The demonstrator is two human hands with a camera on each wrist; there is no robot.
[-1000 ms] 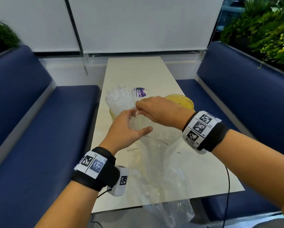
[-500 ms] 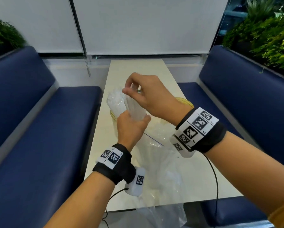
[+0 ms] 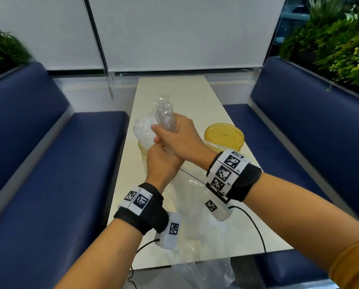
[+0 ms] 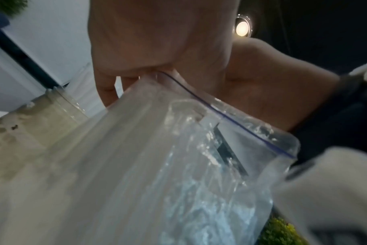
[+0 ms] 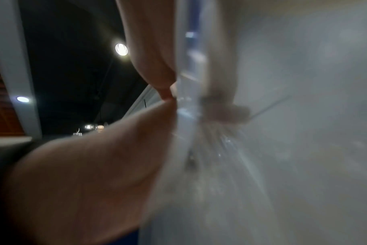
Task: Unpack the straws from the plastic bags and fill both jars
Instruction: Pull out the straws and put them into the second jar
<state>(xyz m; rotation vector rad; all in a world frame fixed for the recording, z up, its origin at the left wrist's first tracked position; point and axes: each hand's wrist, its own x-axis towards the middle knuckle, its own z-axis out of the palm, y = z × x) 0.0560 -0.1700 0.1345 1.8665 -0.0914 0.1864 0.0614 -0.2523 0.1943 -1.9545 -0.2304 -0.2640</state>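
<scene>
Since half a second earlier, the right hand (image 3: pixel 179 140) had been brought down from its raised pinch and closed round the bundle of clear plastic straws (image 3: pixel 165 116), which now stood higher out of the mouth of the clear zip-seal plastic bag (image 3: pixel 197 207). The right fingers (image 3: pixel 157 130) were curled round the bundle just above the left hand (image 3: pixel 160 163), and the two hands were touching. The left fingers were hidden in the head view; in the left wrist view they were seen gathered on the neck of the bag (image 4: pixel 178 149), near its blue seal line. The bag hung slack over the pale tabletop (image 3: pixel 195 94) and past its near edge. Just behind the hands, the yellow-tinted jar on the left (image 3: pixel 142 147) was already holding a white mass of straws (image 3: pixel 144 130), while the yellow-tinted jar on the right (image 3: pixel 223 136) stood near by and looked empty. The change was judged to mean that the bundle was almost free of the bag and could next be carried to the right jar. A loose grip was judged likely to let straws slide and scatter.
</scene>
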